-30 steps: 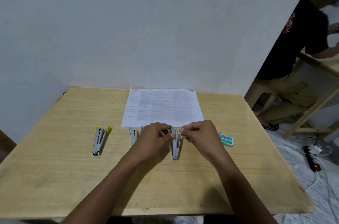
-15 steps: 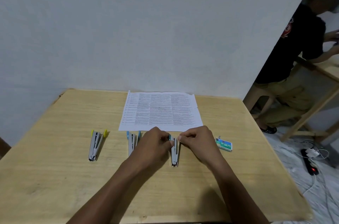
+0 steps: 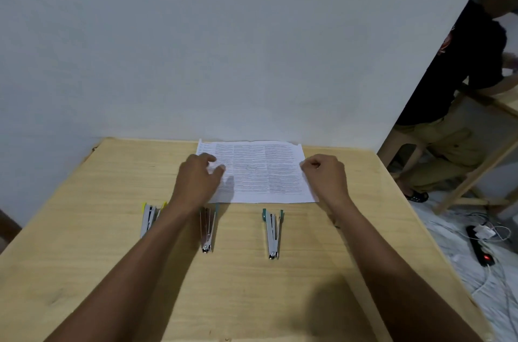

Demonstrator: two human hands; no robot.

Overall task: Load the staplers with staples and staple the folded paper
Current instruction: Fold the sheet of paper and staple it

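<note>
A printed paper (image 3: pixel 260 173) is laid flat at the middle of the far edge of the worktop (image 3: pixel 112 173). The left hand (image 3: pixel 196 179) is held over the paper's left edge, its fingers (image 3: pixel 208 158) loosely spread and relaxed, with nothing gripped. The right hand (image 3: pixel 326 176) is placed at the paper's right edge with its fingers curled in; whether the sheet is pinched cannot be told.

Three staplers are set in a row nearer the front edge, just short of the paper. The yellow-tipped stapler (image 3: pixel 148 218) is found towards the left edge, partly covered by the left forearm. The middle stapler (image 3: pixel 208 229) and the teal-tipped stapler (image 3: pixel 272 232) are seen swung open between the two forearms.

Beyond the right edge a standing person (image 3: pixel 462 75) and a power strip (image 3: pixel 479 249) on the floor are seen.
</note>
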